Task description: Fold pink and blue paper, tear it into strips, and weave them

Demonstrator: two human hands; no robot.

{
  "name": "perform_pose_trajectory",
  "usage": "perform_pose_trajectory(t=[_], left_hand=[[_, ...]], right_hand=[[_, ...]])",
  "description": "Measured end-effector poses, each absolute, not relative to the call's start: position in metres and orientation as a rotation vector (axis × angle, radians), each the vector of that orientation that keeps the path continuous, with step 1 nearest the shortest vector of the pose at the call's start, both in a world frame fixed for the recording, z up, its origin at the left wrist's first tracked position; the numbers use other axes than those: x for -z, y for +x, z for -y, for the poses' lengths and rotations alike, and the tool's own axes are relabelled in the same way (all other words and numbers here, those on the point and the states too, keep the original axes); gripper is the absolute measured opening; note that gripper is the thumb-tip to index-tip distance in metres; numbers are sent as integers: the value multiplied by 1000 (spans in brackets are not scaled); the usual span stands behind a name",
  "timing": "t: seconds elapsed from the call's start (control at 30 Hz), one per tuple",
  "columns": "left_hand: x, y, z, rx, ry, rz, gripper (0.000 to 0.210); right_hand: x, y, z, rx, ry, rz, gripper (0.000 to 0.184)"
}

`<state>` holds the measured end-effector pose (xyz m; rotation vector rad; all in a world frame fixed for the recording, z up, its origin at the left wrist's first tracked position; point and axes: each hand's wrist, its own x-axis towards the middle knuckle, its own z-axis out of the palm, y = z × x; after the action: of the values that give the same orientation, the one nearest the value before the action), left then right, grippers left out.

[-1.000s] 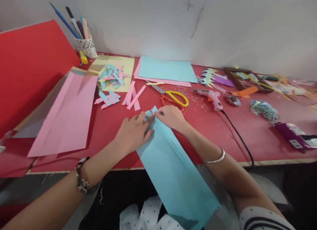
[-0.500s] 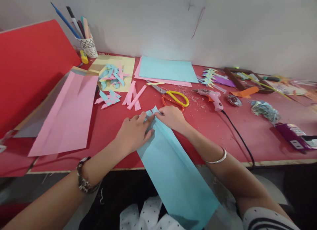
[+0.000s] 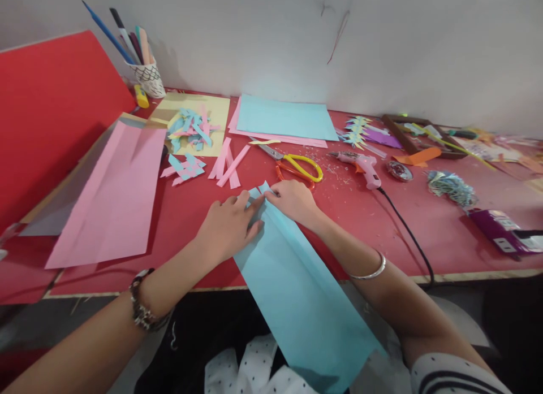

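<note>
A long light-blue sheet of paper [image 3: 303, 295] slants from the table down over my lap, with a lengthwise crease near its right edge. My left hand [image 3: 227, 224] lies on its upper left part, fingers stretched out and thumb apart, pressing it flat. At the top end my right hand [image 3: 294, 202] has its fingers closed on the paper's folded edge; the fingertips are partly hidden. Just beyond the hands lie scissors [image 3: 303, 163] with one yellow and one orange handle. Pink paper strips [image 3: 231, 163] rest to their left.
A creased pink sheet [image 3: 114, 196] lies at left, near a pen cup [image 3: 148, 80]. Paper scraps [image 3: 190, 128] sit on a yellow sheet [image 3: 218, 108]. Blue and pink sheets [image 3: 288, 117] are stacked at the back. Right are a pink glue gun [image 3: 362, 167], its cord, and a purple power strip [image 3: 500, 233].
The view has shifted very slightly. Both hands stay in place on the blue paper, and its lower right corner looks a little farther right.
</note>
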<state>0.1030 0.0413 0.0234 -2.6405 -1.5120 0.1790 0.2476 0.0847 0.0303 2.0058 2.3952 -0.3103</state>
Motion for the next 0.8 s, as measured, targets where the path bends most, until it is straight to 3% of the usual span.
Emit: perform_pose_trajectory(t=[0.8], left_hand=[[-23, 103, -42, -175, -2640, 1505, 49]], right_hand=[[-28, 247, -83, 260, 2023, -2393, 33]])
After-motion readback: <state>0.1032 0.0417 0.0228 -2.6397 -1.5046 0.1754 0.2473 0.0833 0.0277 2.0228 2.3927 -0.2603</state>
